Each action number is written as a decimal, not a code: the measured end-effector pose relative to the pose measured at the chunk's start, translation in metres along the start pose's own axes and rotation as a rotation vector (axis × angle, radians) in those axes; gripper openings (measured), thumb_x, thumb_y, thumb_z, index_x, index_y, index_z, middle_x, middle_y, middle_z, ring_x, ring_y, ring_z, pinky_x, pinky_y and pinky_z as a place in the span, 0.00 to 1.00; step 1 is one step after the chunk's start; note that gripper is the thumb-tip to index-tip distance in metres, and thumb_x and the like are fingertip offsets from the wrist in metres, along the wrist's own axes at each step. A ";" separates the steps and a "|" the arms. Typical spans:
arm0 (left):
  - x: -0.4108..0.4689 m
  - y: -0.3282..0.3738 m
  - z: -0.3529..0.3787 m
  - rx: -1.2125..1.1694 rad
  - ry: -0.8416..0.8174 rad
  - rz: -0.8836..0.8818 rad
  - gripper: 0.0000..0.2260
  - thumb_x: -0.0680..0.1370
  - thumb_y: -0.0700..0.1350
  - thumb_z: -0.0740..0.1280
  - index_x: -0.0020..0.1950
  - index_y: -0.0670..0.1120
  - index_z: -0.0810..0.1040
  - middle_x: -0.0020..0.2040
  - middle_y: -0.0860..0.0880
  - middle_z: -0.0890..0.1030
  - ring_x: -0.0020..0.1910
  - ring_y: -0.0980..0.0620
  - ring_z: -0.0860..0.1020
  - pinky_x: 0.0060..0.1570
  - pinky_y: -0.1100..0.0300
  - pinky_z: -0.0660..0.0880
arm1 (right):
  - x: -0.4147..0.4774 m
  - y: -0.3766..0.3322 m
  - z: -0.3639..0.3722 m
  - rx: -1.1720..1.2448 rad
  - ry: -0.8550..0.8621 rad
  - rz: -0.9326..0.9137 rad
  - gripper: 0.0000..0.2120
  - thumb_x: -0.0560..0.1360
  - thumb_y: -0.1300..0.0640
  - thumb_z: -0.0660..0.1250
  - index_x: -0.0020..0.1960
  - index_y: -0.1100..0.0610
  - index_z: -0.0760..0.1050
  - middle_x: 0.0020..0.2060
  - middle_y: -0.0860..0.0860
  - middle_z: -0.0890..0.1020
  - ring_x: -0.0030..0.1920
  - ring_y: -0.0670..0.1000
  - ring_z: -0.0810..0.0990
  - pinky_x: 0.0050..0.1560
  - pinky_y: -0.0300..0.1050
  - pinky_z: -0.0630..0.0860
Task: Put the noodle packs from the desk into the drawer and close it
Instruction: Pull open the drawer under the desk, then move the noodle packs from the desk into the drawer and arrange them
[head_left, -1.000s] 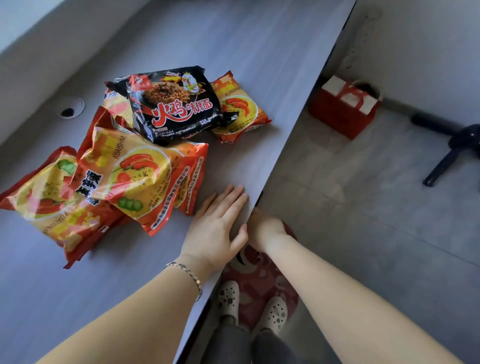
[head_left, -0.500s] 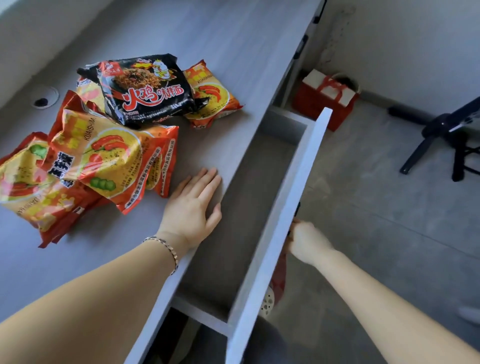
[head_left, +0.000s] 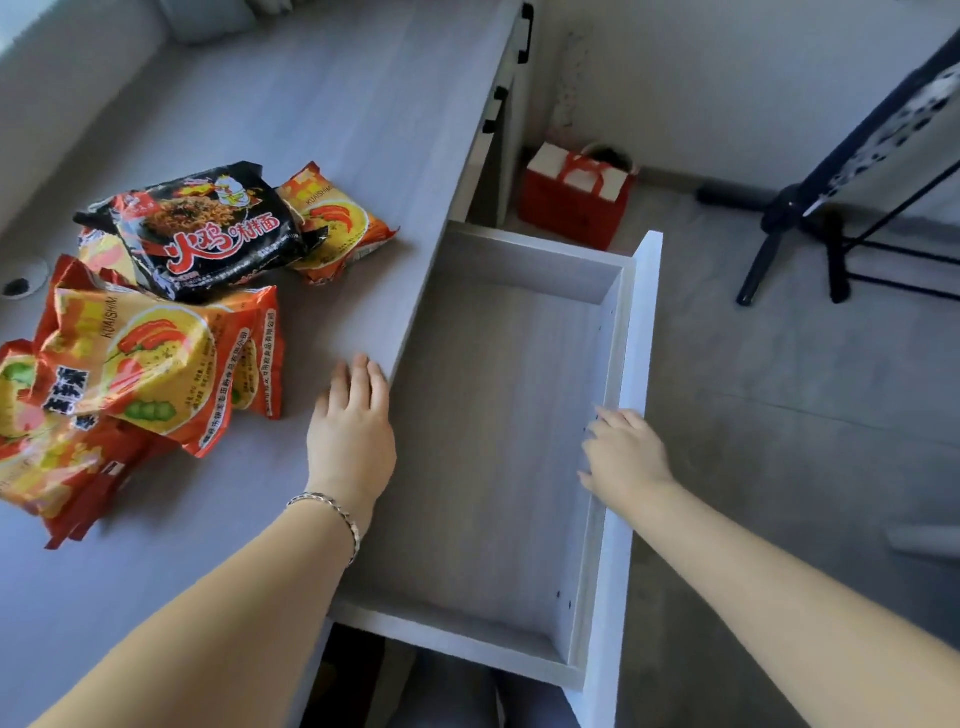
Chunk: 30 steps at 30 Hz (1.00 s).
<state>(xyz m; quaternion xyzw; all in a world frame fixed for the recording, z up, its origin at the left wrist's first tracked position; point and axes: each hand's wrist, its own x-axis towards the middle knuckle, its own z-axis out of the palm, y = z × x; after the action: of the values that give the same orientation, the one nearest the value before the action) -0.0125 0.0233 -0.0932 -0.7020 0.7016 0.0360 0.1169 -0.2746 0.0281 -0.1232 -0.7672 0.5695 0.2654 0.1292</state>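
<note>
Several noodle packs lie in a heap on the grey desk (head_left: 322, 119): a black pack (head_left: 208, 234) on top, an orange pack (head_left: 337, 223) behind it, a large orange pack (head_left: 166, 364) in front and another orange pack (head_left: 47, 457) at the left edge. The drawer (head_left: 524, 265) stands pulled far out under the desk's right edge, with nothing inside. My left hand (head_left: 353, 436) rests flat on the desk by its edge, just right of the large orange pack. My right hand (head_left: 623, 457) hovers by the drawer's front panel with loose fingers, holding nothing.
A red bag (head_left: 576, 202) sits on the floor beyond the drawer. A black stand (head_left: 810, 234) occupies the floor at the right. More drawers with black handles (head_left: 524, 31) lie further along the desk. A round cable hole (head_left: 21, 283) is at the desk's left.
The drawer went from closed to pulled far out toward the right. My right hand moved out with its front and has now let go of it. My left hand stayed on the desk.
</note>
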 end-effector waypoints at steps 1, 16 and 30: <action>0.000 0.001 0.001 0.018 -0.016 0.004 0.25 0.80 0.42 0.58 0.76 0.38 0.57 0.76 0.40 0.59 0.74 0.39 0.59 0.69 0.47 0.64 | -0.001 0.006 0.003 -0.009 -0.004 0.012 0.20 0.78 0.49 0.56 0.65 0.57 0.72 0.70 0.52 0.69 0.76 0.52 0.54 0.74 0.44 0.50; 0.003 0.000 -0.017 -0.161 -0.133 -0.042 0.23 0.80 0.41 0.56 0.75 0.42 0.57 0.77 0.44 0.56 0.76 0.43 0.55 0.70 0.50 0.62 | -0.037 0.042 0.018 -0.082 -0.222 0.270 0.19 0.75 0.54 0.57 0.64 0.54 0.72 0.68 0.52 0.71 0.74 0.53 0.58 0.74 0.49 0.53; -0.001 -0.170 -0.085 -0.497 0.216 -0.313 0.37 0.70 0.54 0.72 0.74 0.47 0.60 0.76 0.40 0.57 0.74 0.39 0.55 0.72 0.42 0.54 | 0.030 -0.181 -0.200 0.504 0.343 -0.245 0.36 0.72 0.42 0.65 0.72 0.59 0.58 0.68 0.58 0.66 0.68 0.59 0.66 0.66 0.53 0.66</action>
<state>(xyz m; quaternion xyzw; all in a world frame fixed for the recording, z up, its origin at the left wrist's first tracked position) 0.1469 0.0045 0.0087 -0.8082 0.5632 0.1131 -0.1295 -0.0456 -0.0386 0.0070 -0.8072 0.5344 -0.0345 0.2482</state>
